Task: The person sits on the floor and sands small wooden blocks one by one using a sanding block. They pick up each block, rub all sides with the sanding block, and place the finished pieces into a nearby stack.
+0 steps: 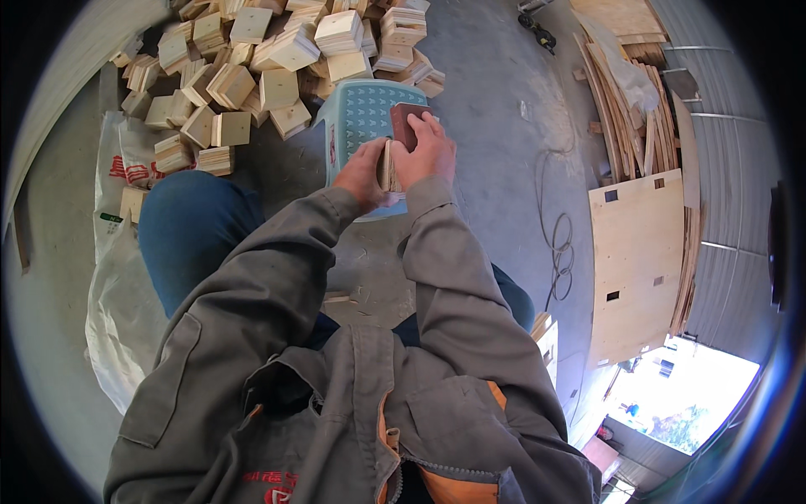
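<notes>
Left hand [361,176] is closed on a pale wooden block [387,166], fingers on its left side, with the block's narrow layered edge turned up toward the head. Right hand [426,153] is clamped on a reddish-brown block [406,126], its fingers curled over the far and right sides; it sits just beside the wooden block, the two hands nearly meeting. Both blocks are over the near part of a light blue plastic stool [361,113] with a raised pattern on its seat; whether the wooden block touches the seat is hidden by the hands.

Grey sleeves [457,260] reach forward from the lower edge between two bent knees in blue trousers [195,231]. Beyond the stool and to its left, many square, layered wooden blocks [294,49] lie heaped on the grey concrete floor [495,109]. A whitish plastic sheet [126,319] with red print spreads left of the left knee. On the right, a thin cable [561,252] loops across the floor near a large plywood panel [642,252] with small rectangular holes. Long wooden strips [611,126] lean together beyond it, against a corrugated wall [739,168].
</notes>
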A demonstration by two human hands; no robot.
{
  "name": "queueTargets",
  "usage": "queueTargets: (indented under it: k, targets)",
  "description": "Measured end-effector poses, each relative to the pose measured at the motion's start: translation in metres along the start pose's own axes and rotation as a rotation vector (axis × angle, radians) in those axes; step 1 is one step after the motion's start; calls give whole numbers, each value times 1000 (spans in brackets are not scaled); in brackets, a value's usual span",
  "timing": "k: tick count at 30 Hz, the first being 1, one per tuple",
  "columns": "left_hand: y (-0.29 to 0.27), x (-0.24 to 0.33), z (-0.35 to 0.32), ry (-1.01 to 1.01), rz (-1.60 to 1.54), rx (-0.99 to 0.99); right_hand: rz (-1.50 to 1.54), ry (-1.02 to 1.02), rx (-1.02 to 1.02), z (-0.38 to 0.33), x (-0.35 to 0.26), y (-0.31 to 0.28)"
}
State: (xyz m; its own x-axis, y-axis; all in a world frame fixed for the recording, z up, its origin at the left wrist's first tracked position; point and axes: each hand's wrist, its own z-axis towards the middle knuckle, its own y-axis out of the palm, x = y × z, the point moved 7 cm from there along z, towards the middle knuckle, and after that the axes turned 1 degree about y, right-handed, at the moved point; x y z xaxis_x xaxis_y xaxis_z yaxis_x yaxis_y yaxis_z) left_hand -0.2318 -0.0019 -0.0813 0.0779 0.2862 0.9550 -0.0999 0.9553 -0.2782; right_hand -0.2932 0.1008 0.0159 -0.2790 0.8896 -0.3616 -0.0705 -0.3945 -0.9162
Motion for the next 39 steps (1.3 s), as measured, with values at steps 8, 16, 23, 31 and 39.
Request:
queueTargets:
  k: [8, 16, 23, 31, 39]
  targets:
    - [1, -2, -2, 42, 5, 3, 53, -180, 57, -76, 8, -12]
    - [3, 0, 0, 47, 15, 28, 90, -226, 26, -150, 0, -40]
    - [4, -6, 0, 54, 6, 37, 75, -193, 91, -88, -3, -19]
    - [2, 4, -1, -22, -5, -32, 21, 44, -32, -5, 2, -3]
    - [4, 4, -2, 78, 49, 6, 49, -190, 74, -107, 7, -24]
